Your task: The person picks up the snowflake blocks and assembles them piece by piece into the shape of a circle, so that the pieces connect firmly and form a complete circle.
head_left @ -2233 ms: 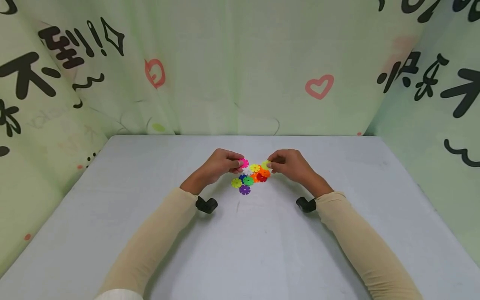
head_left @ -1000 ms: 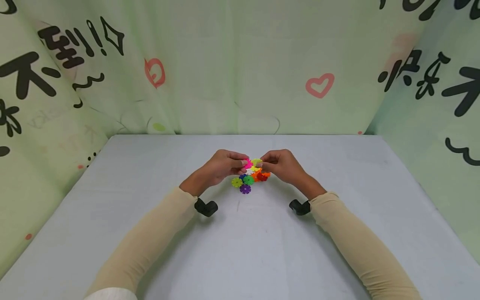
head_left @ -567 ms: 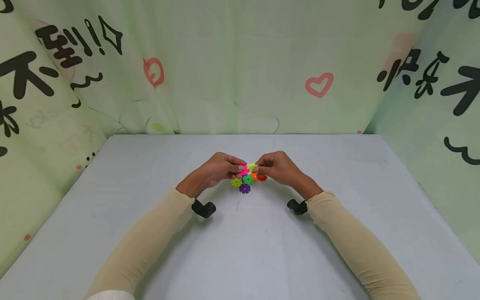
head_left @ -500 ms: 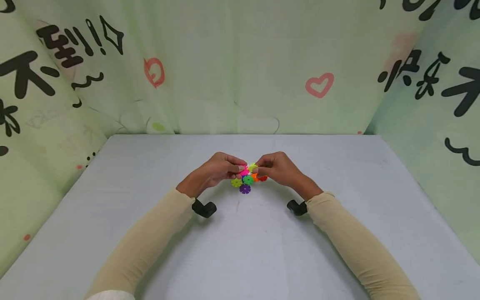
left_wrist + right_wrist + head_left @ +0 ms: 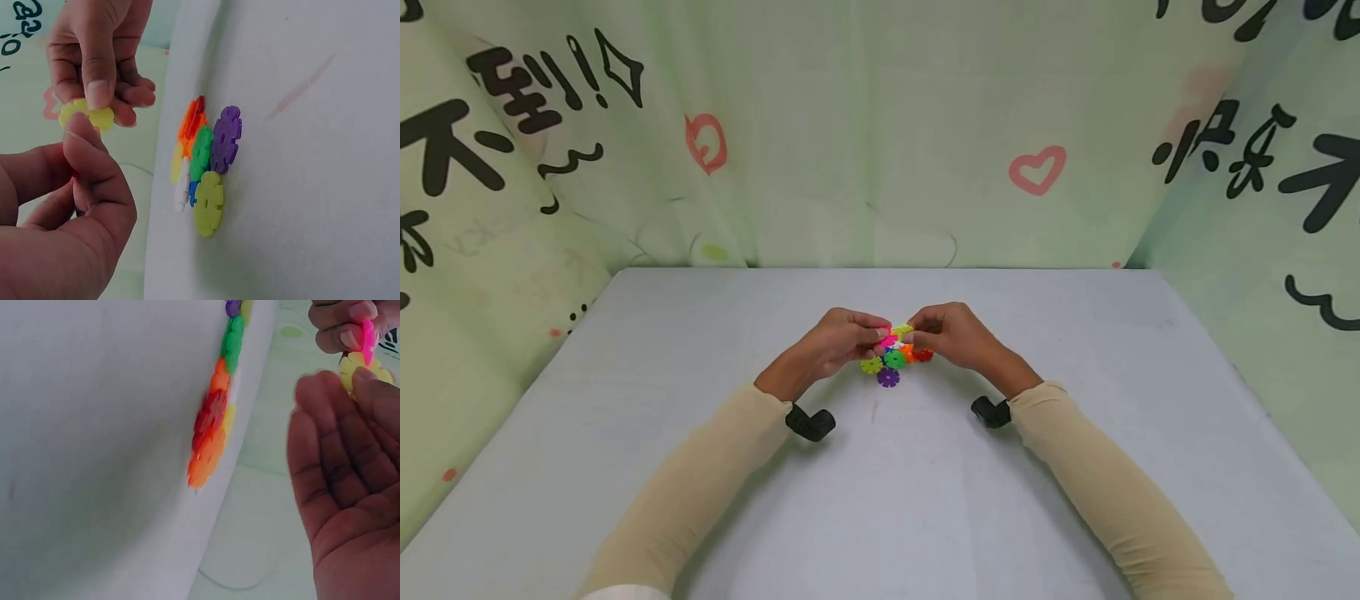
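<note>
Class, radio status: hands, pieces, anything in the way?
Left hand pinching pink piece. Right hand pinching yellow piece, against the pink. Other pieces on table. No obstruction seen.

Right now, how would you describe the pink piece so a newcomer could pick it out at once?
On the far half of the white table, find a cluster of notched discs. Above it, the person's left hand pinches the pink disc, beside the yellow disc in the right hand. No other disc in view shares its bright pink colour.
</note>
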The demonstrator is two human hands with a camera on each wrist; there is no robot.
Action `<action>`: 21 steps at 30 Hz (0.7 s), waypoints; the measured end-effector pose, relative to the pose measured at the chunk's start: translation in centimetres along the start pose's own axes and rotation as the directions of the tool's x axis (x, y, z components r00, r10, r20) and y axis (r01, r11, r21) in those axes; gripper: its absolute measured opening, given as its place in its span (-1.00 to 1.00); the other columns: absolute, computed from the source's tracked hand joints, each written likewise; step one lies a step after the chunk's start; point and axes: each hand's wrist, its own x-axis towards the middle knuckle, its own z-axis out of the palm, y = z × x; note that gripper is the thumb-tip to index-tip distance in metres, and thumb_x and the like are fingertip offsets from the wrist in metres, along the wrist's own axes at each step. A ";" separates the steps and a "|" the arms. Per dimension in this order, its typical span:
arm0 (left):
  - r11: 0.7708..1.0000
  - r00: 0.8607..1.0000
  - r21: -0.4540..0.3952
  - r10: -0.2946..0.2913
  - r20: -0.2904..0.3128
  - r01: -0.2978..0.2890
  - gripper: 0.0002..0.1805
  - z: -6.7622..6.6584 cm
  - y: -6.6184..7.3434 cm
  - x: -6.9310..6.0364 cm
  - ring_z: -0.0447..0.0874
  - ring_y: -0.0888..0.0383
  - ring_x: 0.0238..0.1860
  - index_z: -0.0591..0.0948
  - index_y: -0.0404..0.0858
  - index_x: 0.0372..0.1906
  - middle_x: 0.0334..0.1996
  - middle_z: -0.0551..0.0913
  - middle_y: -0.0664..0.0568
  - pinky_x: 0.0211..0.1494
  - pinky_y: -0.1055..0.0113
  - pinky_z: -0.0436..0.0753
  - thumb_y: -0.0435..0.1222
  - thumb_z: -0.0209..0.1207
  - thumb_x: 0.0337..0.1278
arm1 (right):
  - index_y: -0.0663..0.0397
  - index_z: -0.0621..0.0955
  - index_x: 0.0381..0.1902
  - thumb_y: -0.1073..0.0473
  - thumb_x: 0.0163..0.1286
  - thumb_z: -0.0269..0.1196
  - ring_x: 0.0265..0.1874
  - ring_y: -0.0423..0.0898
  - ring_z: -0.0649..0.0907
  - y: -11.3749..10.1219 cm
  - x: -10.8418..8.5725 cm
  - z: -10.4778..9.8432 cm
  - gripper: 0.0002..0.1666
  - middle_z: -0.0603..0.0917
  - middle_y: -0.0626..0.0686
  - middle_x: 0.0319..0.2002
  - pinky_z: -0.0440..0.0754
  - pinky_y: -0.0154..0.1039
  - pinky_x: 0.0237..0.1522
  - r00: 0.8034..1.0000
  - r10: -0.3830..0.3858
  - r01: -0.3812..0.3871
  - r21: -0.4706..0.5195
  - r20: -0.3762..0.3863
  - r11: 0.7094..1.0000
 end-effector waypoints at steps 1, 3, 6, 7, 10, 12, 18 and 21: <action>1.000 1.000 0.003 -0.005 -0.013 0.005 -0.68 0.0 0.0 0.0 0.55 0.12 -0.39 0.57 -0.36 0.15 -0.14 0.62 -0.14 -0.20 0.40 0.60 -0.41 0.12 0.35 | 0.21 0.68 -0.11 0.17 0.36 0.30 -0.24 0.00 0.69 0.0 0.1 -0.2 -0.76 0.72 0.10 -0.21 0.64 -0.14 -0.12 1.000 0.016 -0.016 -0.038 0.004 0.999; 1.000 0.999 0.009 -0.016 -0.038 0.016 -0.68 0.0 -0.1 0.0 0.56 0.12 -0.38 0.58 -0.35 0.16 -0.12 0.62 -0.13 -0.13 0.36 0.62 -0.41 0.12 0.35 | 0.19 0.68 -0.05 0.17 0.35 0.31 -0.17 -0.01 0.65 0.2 0.3 -0.8 -0.73 0.71 0.08 -0.17 0.63 -0.15 -0.10 0.999 0.054 -0.053 -0.117 0.002 0.992; 1.000 0.997 0.009 -0.029 -0.069 0.030 -0.72 -0.1 -0.3 0.1 0.59 0.11 -0.37 0.60 -0.34 0.09 -0.13 0.62 -0.14 -0.05 0.31 0.62 -0.40 0.14 0.33 | 0.18 0.67 0.01 0.19 0.36 0.29 -0.13 0.03 0.59 0.5 0.6 -1.6 -0.70 0.68 0.10 -0.13 0.61 -0.12 -0.10 0.991 0.136 -0.134 -0.201 -0.004 0.970; 1.000 0.997 0.006 -0.030 -0.073 0.031 -0.73 -0.2 -0.3 0.1 0.61 0.11 -0.36 0.60 -0.35 0.07 -0.13 0.62 -0.15 -0.03 0.29 0.61 -0.40 0.16 0.32 | 0.19 0.66 0.02 0.20 0.36 0.28 -0.12 0.05 0.58 0.6 0.7 -1.8 -0.70 0.67 0.12 -0.11 0.60 -0.10 -0.09 0.986 0.166 -0.162 -0.217 0.000 0.963; 1.000 0.998 -0.008 -0.020 -0.063 0.020 -0.71 -0.2 -0.4 0.0 0.64 0.09 -0.35 0.56 -0.36 0.07 -0.16 0.64 -0.17 -0.05 0.29 0.62 -0.40 0.19 0.29 | 0.23 0.64 0.07 0.22 0.36 0.25 -0.06 0.08 0.55 1.2 1.1 -1.8 -0.65 0.64 0.17 -0.06 0.56 -0.06 -0.01 0.967 0.250 -0.233 -0.244 0.042 0.941; 1.000 0.999 -0.010 -0.009 -0.045 0.008 -0.66 -0.2 -0.5 0.0 0.66 0.08 -0.34 0.53 -0.33 0.13 -0.18 0.65 -0.17 -0.08 0.31 0.63 -0.41 0.20 0.27 | 0.25 0.62 0.09 0.23 0.34 0.26 -0.04 0.09 0.54 1.5 1.3 -1.5 -0.62 0.62 0.18 -0.05 0.54 -0.05 0.05 0.955 0.287 -0.258 -0.270 0.071 0.928; 1.000 1.000 -0.006 0.008 -0.011 -0.008 -0.58 -0.2 -0.5 0.0 0.65 0.09 -0.36 0.54 -0.24 0.23 -0.20 0.66 -0.15 -0.15 0.36 0.64 -0.42 0.19 0.28 | 0.24 0.59 0.07 0.22 0.29 0.31 -0.09 0.08 0.52 1.7 1.8 -0.6 -0.60 0.58 0.17 -0.11 0.54 -0.07 0.03 0.931 0.350 -0.303 -0.318 0.103 0.898; 1.000 1.000 -0.004 0.010 -0.012 -0.010 -0.62 -0.3 -0.6 0.0 0.64 0.11 -0.36 0.58 -0.28 0.17 -0.17 0.66 -0.14 -0.15 0.36 0.64 -0.34 0.23 0.27 | 0.22 0.58 -0.01 0.22 0.26 0.33 -0.14 0.08 0.51 1.6 1.8 -0.5 -0.65 0.57 0.16 -0.16 0.54 -0.09 -0.05 0.929 0.358 -0.315 -0.313 0.090 0.896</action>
